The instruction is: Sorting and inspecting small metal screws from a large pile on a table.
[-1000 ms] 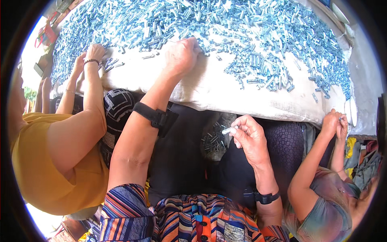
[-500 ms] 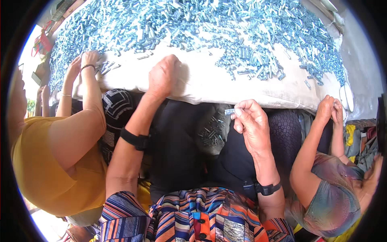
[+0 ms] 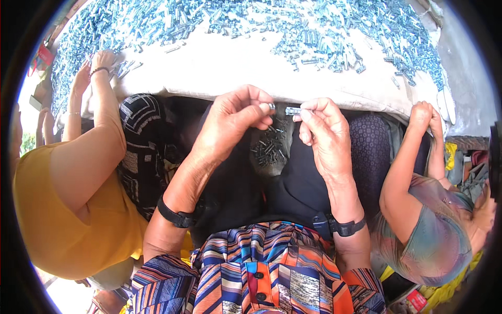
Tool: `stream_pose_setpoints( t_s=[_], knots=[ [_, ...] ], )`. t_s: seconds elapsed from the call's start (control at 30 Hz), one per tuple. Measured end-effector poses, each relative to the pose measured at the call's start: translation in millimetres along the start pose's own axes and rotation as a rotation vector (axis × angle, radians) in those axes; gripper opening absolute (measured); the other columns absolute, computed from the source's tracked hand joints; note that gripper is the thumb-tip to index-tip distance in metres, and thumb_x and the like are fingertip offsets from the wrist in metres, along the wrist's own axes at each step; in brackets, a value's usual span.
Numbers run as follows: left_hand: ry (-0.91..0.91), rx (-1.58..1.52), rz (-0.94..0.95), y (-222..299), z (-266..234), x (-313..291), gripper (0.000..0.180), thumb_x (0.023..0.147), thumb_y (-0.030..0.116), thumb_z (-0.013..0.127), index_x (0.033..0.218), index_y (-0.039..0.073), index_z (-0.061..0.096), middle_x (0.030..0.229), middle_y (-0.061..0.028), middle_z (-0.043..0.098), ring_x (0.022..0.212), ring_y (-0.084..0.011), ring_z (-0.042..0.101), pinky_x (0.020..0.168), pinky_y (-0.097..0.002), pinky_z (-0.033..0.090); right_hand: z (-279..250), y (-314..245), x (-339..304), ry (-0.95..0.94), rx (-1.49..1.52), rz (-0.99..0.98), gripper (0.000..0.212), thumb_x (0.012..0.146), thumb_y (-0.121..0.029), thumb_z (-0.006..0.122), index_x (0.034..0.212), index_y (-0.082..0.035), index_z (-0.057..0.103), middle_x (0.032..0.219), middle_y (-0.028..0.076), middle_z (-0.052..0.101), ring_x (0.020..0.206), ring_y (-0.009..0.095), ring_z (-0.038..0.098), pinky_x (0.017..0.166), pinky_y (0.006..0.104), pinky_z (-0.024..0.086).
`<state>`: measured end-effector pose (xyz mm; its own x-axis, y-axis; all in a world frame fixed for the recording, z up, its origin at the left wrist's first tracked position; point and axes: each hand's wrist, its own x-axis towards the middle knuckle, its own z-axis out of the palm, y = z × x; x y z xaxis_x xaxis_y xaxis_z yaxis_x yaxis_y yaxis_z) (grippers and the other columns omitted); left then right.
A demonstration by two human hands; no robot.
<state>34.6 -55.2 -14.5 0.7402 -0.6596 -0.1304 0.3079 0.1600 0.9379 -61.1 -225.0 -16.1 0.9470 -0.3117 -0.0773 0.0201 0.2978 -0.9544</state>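
Note:
My right hand (image 3: 327, 133) pinches a small silvery metal sleeve (image 3: 293, 111) between thumb and fingers, its free end pointing left. Just left of it, my left hand (image 3: 238, 118) is closed in a pinch on a tiny shiny metal piece (image 3: 271, 106); only a bit of it shows. A narrow gap parts the two pieces. Both hands are over my lap, by the near edge of the cloth-covered table (image 3: 219, 73). Below them, between my knees, several dark metal parts (image 3: 270, 149) lie in a pale container or cloth; which, I cannot tell.
A broad heap of bluish metal sleeves (image 3: 130, 26) spreads over the far part of the table. A co-worker in a yellow top (image 3: 78, 209) reaches to the heap at left. Another in a patterned top (image 3: 429, 235) sits at right, hands by the table edge.
My left hand has come from the table edge down and right, close to the right hand, with a tiny metal piece now showing in its fingertips. The right hand still holds the sleeve.

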Motion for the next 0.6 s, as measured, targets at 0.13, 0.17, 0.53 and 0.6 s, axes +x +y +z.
stream_pose_setpoints(
  t_s=[0.13,0.17,0.53,0.6],
  knots=[
    [-0.047,-0.075,0.001,-9,9,-6,0.013,0.088,0.011,0.061,0.096,0.001,0.06,0.084,-0.0055,0.063,0.071,-0.0102,0.061,0.067,-0.0224,0.05,3,2,-6,-0.019,-0.012,0.003,0.003,0.09,-0.006,0.057,0.092,-0.005,0.056,0.079,0.002,0.061,0.057,0.003,0.047,0.049,0.0167,0.036],
    [-0.051,-0.084,0.016,-10,9,-7,0.013,0.088,0.012,0.062,0.095,0.001,0.06,0.083,-0.0049,0.063,0.069,-0.01,0.06,0.066,-0.0222,0.05,4,2,-7,-0.02,-0.013,0.003,0.003,0.09,-0.006,0.057,0.092,-0.005,0.056,0.079,0.002,0.061,0.057,0.003,0.047,0.049,0.0167,0.036],
    [-0.048,-0.188,-0.024,-20,8,-15,0.011,0.089,0.013,0.061,0.093,0.003,0.06,0.077,-0.0039,0.061,0.063,-0.0095,0.057,0.06,-0.0217,0.047,4,13,-17,-0.053,0.036,-0.034,0.004,0.089,-0.005,0.057,0.092,-0.004,0.055,0.07,-0.001,0.055,0.057,0.004,0.047,0.051,0.0172,0.036],
    [-0.04,-0.252,-0.046,-24,9,-15,0.011,0.089,0.014,0.061,0.092,0.003,0.059,0.077,-0.0038,0.061,0.063,-0.0097,0.056,0.059,-0.0219,0.047,4,15,-17,-0.055,0.029,-0.04,0.004,0.089,-0.005,0.057,0.092,-0.004,0.055,0.07,-0.001,0.055,0.057,0.004,0.047,0.051,0.0173,0.036]
  ],
)
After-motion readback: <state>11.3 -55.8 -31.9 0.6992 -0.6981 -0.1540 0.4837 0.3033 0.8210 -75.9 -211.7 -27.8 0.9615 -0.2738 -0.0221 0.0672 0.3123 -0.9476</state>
